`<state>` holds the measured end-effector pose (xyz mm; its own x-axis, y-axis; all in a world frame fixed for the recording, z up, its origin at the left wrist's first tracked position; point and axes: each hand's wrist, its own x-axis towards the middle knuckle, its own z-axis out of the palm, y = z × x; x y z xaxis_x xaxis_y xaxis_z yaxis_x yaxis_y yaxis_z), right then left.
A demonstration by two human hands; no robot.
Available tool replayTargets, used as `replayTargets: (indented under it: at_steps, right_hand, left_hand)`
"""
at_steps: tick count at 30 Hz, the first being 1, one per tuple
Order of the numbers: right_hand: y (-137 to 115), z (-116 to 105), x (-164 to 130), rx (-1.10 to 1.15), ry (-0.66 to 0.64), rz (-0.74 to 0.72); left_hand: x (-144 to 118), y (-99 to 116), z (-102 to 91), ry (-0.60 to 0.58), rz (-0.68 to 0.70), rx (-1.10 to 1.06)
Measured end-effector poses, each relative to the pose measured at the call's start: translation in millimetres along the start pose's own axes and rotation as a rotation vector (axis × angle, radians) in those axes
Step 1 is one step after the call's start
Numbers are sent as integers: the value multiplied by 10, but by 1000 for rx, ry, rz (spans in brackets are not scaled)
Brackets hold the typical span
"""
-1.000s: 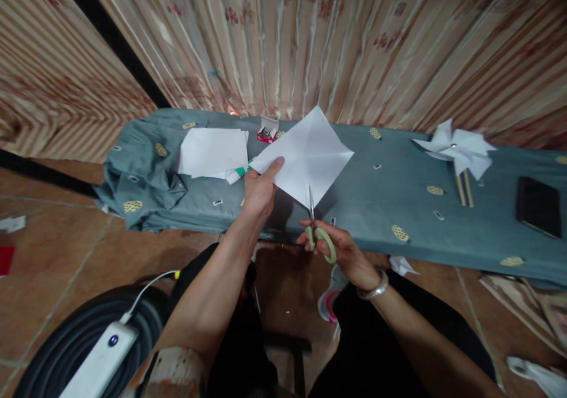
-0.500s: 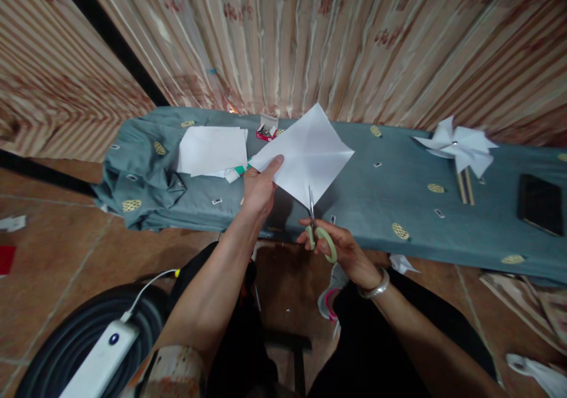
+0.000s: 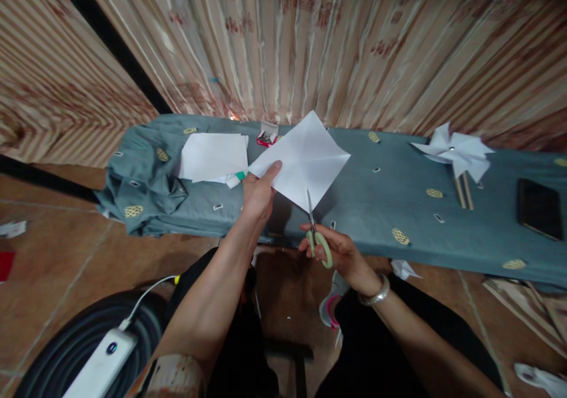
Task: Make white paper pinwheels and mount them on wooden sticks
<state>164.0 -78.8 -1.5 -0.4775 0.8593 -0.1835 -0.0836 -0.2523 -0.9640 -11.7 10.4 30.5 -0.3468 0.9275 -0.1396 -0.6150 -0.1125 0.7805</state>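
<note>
Pinched by its left corner, a square sheet of white paper (image 3: 305,156) with faint diagonal creases is in my left hand (image 3: 259,194), thumb on top. It is held above the cloth-covered surface. My right hand (image 3: 334,247) grips light green-handled scissors (image 3: 319,248), fingers in the loops. The scissors' blades meet the paper's near corner and point away from me toward its middle. How far any cut reaches is hard to make out.
On the grey-green cloth (image 3: 266,215) lie a paper stack (image 3: 213,157) and a small red box of metal pieces (image 3: 267,135) at left. A white pinwheel (image 3: 456,150), two sticks (image 3: 463,191) and a dark phone (image 3: 539,209) lie right. A power bank (image 3: 101,362) rests on a black coil (image 3: 48,345).
The whole view has shifted slightly. The scissors stay at the paper's near corner, their handles a little closer together. Both hands keep their hold.
</note>
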Motion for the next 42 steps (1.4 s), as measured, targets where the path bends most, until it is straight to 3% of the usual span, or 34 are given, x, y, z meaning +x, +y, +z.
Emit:
replayTargets:
  at_steps: [42]
  right_hand:
    - [-6, 94, 38, -23, 116, 30]
  left_hand:
    - [-4, 2, -4, 1, 7, 4]
